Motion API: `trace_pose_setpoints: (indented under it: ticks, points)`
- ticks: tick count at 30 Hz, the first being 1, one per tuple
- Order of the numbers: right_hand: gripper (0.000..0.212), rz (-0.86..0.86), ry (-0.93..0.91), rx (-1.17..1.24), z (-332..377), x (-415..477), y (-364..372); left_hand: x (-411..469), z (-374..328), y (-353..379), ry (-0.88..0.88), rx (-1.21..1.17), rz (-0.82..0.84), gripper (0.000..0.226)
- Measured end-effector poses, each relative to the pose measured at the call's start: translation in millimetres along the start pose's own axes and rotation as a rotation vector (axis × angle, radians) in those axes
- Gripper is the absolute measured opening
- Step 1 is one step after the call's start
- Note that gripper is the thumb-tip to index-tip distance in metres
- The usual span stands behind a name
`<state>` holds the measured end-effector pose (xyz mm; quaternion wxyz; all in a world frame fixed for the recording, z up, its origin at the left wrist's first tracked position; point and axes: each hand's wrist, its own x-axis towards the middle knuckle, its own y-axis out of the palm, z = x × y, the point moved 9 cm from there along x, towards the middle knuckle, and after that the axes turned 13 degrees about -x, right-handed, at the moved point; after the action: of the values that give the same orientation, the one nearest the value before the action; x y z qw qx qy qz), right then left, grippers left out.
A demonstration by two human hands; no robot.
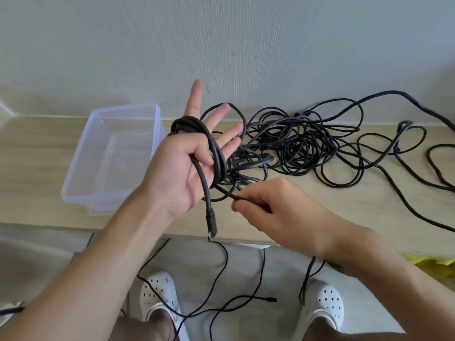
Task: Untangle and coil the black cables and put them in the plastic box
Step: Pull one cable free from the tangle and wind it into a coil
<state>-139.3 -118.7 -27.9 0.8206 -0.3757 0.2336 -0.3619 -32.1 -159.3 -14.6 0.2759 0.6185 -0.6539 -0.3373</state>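
The left hand (pixel 182 173) is held palm up over the table's near edge, its fingers straight and spread. A black cable (pixel 216 153) is looped several times around it, and the thumb pins one strand against the palm. From under the thumb the free end hangs down, with its plug (pixel 212 227) dangling just past the table's edge. Just beside it, the right hand (pixel 275 207) has its fingers curled and pinches the same cable between thumb and fingertip, close to the wound loops.

Behind both hands the cable runs back into a tangle of cables (pixel 302 143) heaped on the wooden table (pixel 320 217). Loose loops from the heap sprawl to the right and off that side of the view. The left hand's fingers cover the near-left part of the heap.

The clear plastic box (pixel 125 108) sits on the table to the left of the hands, against the pale wall (pixel 246 45), and no cable lies in it.

Below the table edge, thin black wires (pixel 222 267) trail over the floor between a pair of white perforated clogs (pixel 157 291). Something yellow (pixel 433 264) shows at the far right.
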Motion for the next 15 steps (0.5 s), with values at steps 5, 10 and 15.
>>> trace_pose_setpoints:
  ticks: [5, 10, 15]
  points:
    - [0.023, -0.126, -0.027, 0.144, -7.9, -12.5, -29.1, 10.5, -5.0, -8.9, 0.011, 0.773, 0.011, 0.056]
    - [0.020, -0.418, -0.142, -0.061, 3.9, -11.0, -50.3, -13.1, 33.0, 1.2, -0.220, 0.955, 0.233, 0.031]
    - [0.020, -0.680, -0.237, -0.127, 10.1, -15.5, -66.4, -20.4, 35.9, 23.6, -0.285, 0.909, 0.374, 0.034]
